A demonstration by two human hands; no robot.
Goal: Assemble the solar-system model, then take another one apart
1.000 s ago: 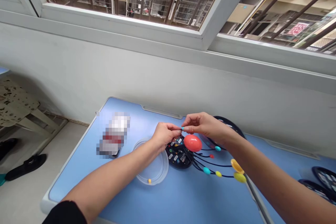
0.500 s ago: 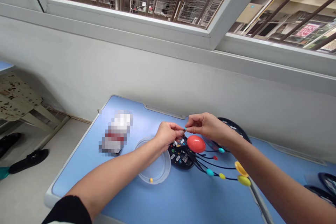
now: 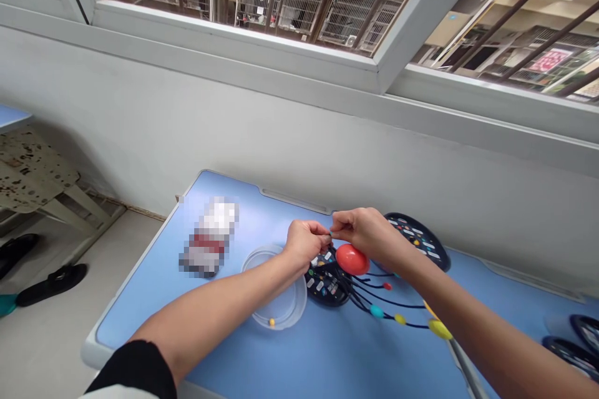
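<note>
Over a blue table, my left hand [image 3: 305,242] is closed, its fingertips pinched on what looks like the end of a thin black rod. My right hand [image 3: 362,229] is closed too, pinching a tiny blue bead [image 3: 331,233] against that same spot. Just below my fingers sits a red ball [image 3: 352,259] at the centre of a model with several curved black rods [image 3: 374,296]. Along the rods are a turquoise bead [image 3: 377,311], a small yellow bead [image 3: 399,319] and a larger yellow bead [image 3: 438,328]. Beneath the model lies a dark printed disc [image 3: 326,287], partly covered.
A round clear plastic lid [image 3: 299,308] with a small orange bead [image 3: 272,322] in it lies under my left forearm. A blurred-out object [image 3: 209,237] is at the left. Another dark printed disc [image 3: 423,240] stands behind my right hand; dark round items [image 3: 573,349] are far right.
The view has shifted slightly. My right hand has tilted a little and its fingertips now cover more of the tiny blue bead; both hands stay together at the rod end.
</note>
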